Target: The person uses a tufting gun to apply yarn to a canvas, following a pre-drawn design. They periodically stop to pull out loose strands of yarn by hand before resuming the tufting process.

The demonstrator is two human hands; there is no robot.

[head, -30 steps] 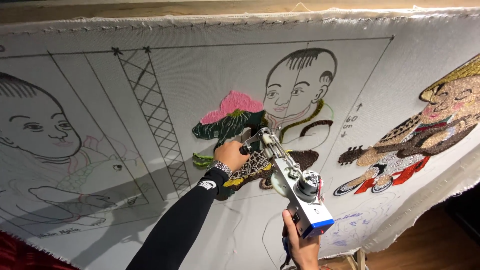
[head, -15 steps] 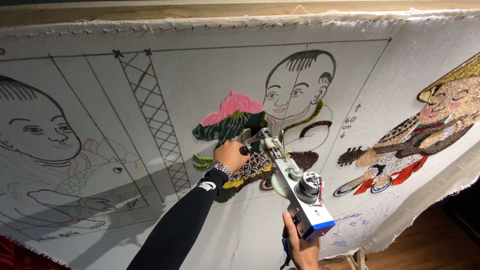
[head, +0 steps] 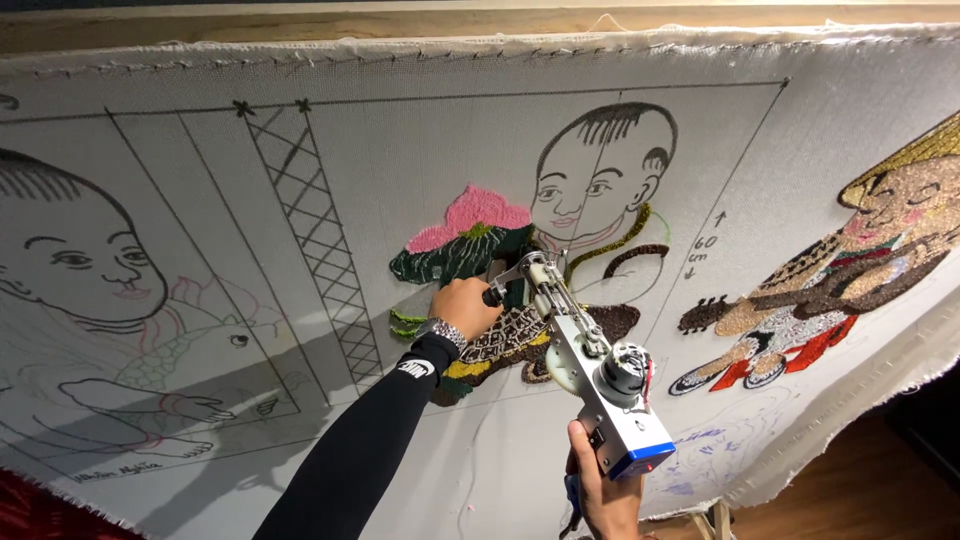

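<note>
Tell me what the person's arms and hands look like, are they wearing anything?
The left arm wears a long, snug black sleeve with a small white logo near the cuff. A silvery beaded bracelet circles that wrist. The left hand is bare, with no glove. The right hand is bare too; only the hand shows at the bottom edge of the view, so any sleeve there is out of sight.

Warm, fairly bright light is falling on the stretched cloth [head: 420, 150] from the right, throwing a soft grey shadow of the arm out to the left of the left hand [head: 463, 307]. Detail near that hand is staying sharp; straight lines are bowing toward the edges, and the corner below and right of the right hand [head: 600, 490] is sinking into darkness.
</note>
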